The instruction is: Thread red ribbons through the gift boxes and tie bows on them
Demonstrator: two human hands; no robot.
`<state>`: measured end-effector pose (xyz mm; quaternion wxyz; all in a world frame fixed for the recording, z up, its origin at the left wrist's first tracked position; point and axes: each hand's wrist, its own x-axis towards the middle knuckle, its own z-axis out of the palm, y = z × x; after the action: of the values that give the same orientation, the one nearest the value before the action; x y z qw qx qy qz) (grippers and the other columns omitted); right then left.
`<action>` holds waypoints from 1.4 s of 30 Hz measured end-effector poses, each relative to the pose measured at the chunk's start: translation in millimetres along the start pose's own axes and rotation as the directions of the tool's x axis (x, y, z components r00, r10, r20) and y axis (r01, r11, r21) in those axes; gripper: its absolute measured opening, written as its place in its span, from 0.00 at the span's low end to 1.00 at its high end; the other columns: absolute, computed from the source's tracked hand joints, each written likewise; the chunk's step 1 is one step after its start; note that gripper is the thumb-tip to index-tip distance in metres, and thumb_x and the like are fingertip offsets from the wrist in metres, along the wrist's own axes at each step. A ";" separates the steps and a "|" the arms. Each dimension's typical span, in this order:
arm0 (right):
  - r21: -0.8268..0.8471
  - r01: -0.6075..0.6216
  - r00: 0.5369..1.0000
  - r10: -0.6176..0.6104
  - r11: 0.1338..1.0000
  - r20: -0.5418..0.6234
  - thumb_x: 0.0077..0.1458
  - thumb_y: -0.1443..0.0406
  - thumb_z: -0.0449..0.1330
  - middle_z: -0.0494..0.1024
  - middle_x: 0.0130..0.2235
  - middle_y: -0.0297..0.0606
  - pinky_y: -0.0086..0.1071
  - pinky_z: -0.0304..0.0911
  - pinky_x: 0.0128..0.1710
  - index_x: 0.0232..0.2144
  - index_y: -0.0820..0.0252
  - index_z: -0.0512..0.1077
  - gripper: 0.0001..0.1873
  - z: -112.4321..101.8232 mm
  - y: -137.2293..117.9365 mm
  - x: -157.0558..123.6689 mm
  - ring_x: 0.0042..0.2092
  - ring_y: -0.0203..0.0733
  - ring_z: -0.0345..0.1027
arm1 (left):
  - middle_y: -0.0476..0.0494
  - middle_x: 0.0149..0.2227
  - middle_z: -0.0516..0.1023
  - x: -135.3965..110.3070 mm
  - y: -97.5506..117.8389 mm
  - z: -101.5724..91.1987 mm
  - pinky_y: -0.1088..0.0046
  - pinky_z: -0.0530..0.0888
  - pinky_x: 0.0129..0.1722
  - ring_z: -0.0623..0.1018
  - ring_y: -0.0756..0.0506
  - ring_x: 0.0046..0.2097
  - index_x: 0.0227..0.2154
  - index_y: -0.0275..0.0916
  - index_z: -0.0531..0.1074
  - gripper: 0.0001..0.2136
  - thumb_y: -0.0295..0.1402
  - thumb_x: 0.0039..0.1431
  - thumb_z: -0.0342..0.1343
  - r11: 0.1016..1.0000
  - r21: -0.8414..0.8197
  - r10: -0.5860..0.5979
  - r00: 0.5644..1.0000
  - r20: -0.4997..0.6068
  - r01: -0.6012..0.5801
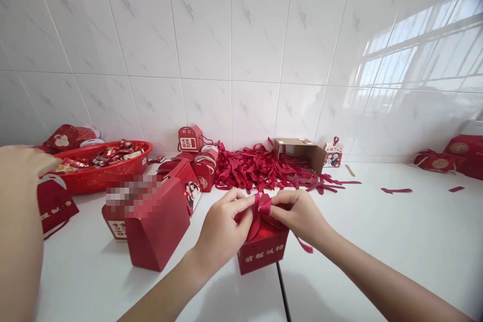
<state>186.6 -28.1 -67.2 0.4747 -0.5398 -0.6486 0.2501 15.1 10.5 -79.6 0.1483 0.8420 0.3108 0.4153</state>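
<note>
A small red gift box [263,255] with gold characters on its front stands upright on the white table, with both my hands at its top. My left hand [225,224] pinches a red ribbon [265,206] between thumb and fingers at the left of the box's top. From the right, my right hand [302,215] is closed on a loop of the same ribbon. One ribbon tail hangs down at the box's right side. The fingers partly hide the box's top flaps and the middle of the ribbon.
Left of my hands stands a taller red box [158,231]. Behind it is a red basket [113,175] of wrapped sweets. Loose red ribbons [249,166] lie heaped beside an open cardboard box [300,153]. Another person's arm [20,231] reaches in at the left edge.
</note>
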 end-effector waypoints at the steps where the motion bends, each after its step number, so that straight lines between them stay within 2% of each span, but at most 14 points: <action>1: -0.011 -0.019 1.000 0.019 1.000 0.005 0.46 0.64 0.61 0.73 0.21 0.34 0.26 0.56 0.24 0.20 0.62 0.78 0.09 2.4 2.7 0.8 0.25 0.34 0.60 | 0.47 0.31 0.70 -2.0 -2.5 3.4 0.76 0.69 0.31 0.72 0.50 0.32 0.39 0.41 0.77 0.14 0.24 0.58 0.47 1.000 0.016 0.003 1.000 0.012 -0.003; 4: 0.035 -0.094 0.993 0.091 0.995 0.072 0.45 0.63 0.61 0.71 0.20 0.33 0.26 0.53 0.23 0.20 0.64 0.77 0.09 8.8 11.1 3.1 0.24 0.33 0.58 | 0.46 0.32 0.69 -7.3 -9.5 12.2 0.75 0.69 0.30 0.71 0.50 0.30 0.40 0.41 0.76 0.15 0.23 0.57 0.46 0.999 0.044 -0.003 0.999 0.041 0.001; 8: 0.156 -0.193 0.965 0.159 0.969 0.207 0.43 0.63 0.63 0.65 0.18 0.31 0.26 0.48 0.22 0.17 0.65 0.74 0.10 14.5 17.7 2.2 0.23 0.30 0.52 | 0.46 0.33 0.69 -9.8 -16.0 18.0 0.76 0.70 0.32 0.71 0.51 0.32 0.36 0.40 0.76 0.14 0.21 0.56 0.46 0.999 0.014 0.036 0.996 0.087 -0.037; 11: 0.182 -0.259 0.953 0.220 0.948 0.210 0.41 0.65 0.60 0.62 0.18 0.30 0.26 0.46 0.22 0.15 0.64 0.70 0.09 17.1 21.1 -0.1 0.23 0.30 0.50 | 0.44 0.37 0.69 -11.6 -23.6 22.4 0.76 0.70 0.31 0.72 0.51 0.32 0.37 0.40 0.75 0.15 0.20 0.56 0.45 0.996 -0.019 0.088 0.989 0.115 -0.087; 13: 0.198 -0.313 0.936 0.267 0.929 0.229 0.39 0.67 0.58 0.60 0.17 0.28 0.26 0.45 0.22 0.14 0.63 0.67 0.08 16.8 24.0 -0.3 0.23 0.29 0.49 | 0.43 0.39 0.69 -13.8 -31.4 25.9 0.75 0.70 0.30 0.71 0.51 0.31 0.39 0.40 0.74 0.15 0.21 0.57 0.45 0.990 -0.043 0.138 0.984 0.115 -0.134; 18: 0.145 -0.385 0.868 0.304 0.911 0.393 0.36 0.69 0.57 0.57 0.16 0.26 0.27 0.41 0.22 0.13 0.62 0.65 0.06 7.4 32.5 7.4 0.22 0.28 0.45 | 0.40 0.41 0.69 -14.9 -50.6 30.9 0.74 0.70 0.32 0.71 0.50 0.34 0.41 0.39 0.75 0.15 0.21 0.59 0.44 0.946 -0.155 0.307 0.942 0.136 -0.286; 22: 0.066 -0.414 0.807 0.332 0.908 0.489 0.35 0.69 0.59 0.58 0.16 0.25 0.28 0.41 0.23 0.14 0.62 0.68 0.03 1.3 37.3 15.1 0.23 0.29 0.45 | 0.42 0.40 0.69 -8.8 -54.2 30.0 0.76 0.66 0.26 0.65 0.54 0.26 0.35 0.39 0.77 0.14 0.23 0.59 0.45 0.943 -0.243 0.279 0.938 0.208 -0.226; 24: 0.040 -0.413 0.795 0.338 0.910 0.503 0.36 0.69 0.60 0.59 0.17 0.26 0.28 0.42 0.23 0.16 0.62 0.71 0.02 0.8 38.6 17.5 0.24 0.30 0.46 | 0.42 0.39 0.69 -6.1 -52.4 28.8 0.76 0.65 0.26 0.64 0.55 0.25 0.32 0.39 0.77 0.13 0.23 0.58 0.47 0.944 -0.276 0.245 0.944 0.224 -0.179; 30: 0.028 -0.370 0.804 0.305 0.928 0.511 0.37 0.64 0.65 0.62 0.18 0.27 0.27 0.46 0.24 0.18 0.62 0.75 0.06 1.5 38.9 18.4 0.24 0.30 0.49 | 0.42 0.39 0.68 -4.7 -49.7 26.0 0.77 0.65 0.26 0.68 0.55 0.26 0.31 0.38 0.78 0.10 0.24 0.55 0.50 0.936 -0.341 0.176 0.952 0.251 -0.083; 36: 0.008 -0.284 0.849 0.247 0.959 0.468 0.37 0.67 0.64 0.72 0.26 0.31 0.27 0.53 0.26 0.21 0.60 0.78 0.03 0.9 36.9 13.8 0.28 0.32 0.58 | 0.42 0.40 0.67 -6.2 -55.0 26.0 0.76 0.66 0.26 0.68 0.55 0.26 0.27 0.36 0.75 0.06 0.24 0.51 0.53 0.938 -0.333 0.189 0.943 0.274 -0.092; 39: 0.004 -0.248 0.861 0.219 0.969 0.459 0.38 0.69 0.63 0.72 0.27 0.31 0.26 0.54 0.26 0.21 0.60 0.77 0.02 1.0 38.1 13.3 0.29 0.33 0.59 | 0.43 0.40 0.67 -6.5 -53.5 25.7 0.75 0.67 0.28 0.68 0.55 0.27 0.27 0.37 0.74 0.06 0.25 0.53 0.52 0.949 -0.301 0.181 0.947 0.266 -0.096; 42: -0.011 -0.237 0.868 0.216 0.972 0.447 0.39 0.68 0.62 0.70 0.26 0.31 0.27 0.54 0.25 0.20 0.60 0.76 0.02 0.3 39.7 13.3 0.28 0.32 0.59 | 0.42 0.42 0.68 -6.6 -46.6 20.1 0.76 0.67 0.28 0.69 0.54 0.29 0.29 0.37 0.73 0.07 0.26 0.55 0.50 0.965 -0.248 0.167 0.935 0.313 -0.090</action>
<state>205.1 -4.0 -95.9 0.2930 -0.5299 -0.6663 0.4351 9.3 42.0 -119.6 0.2670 0.8954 0.1753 0.3101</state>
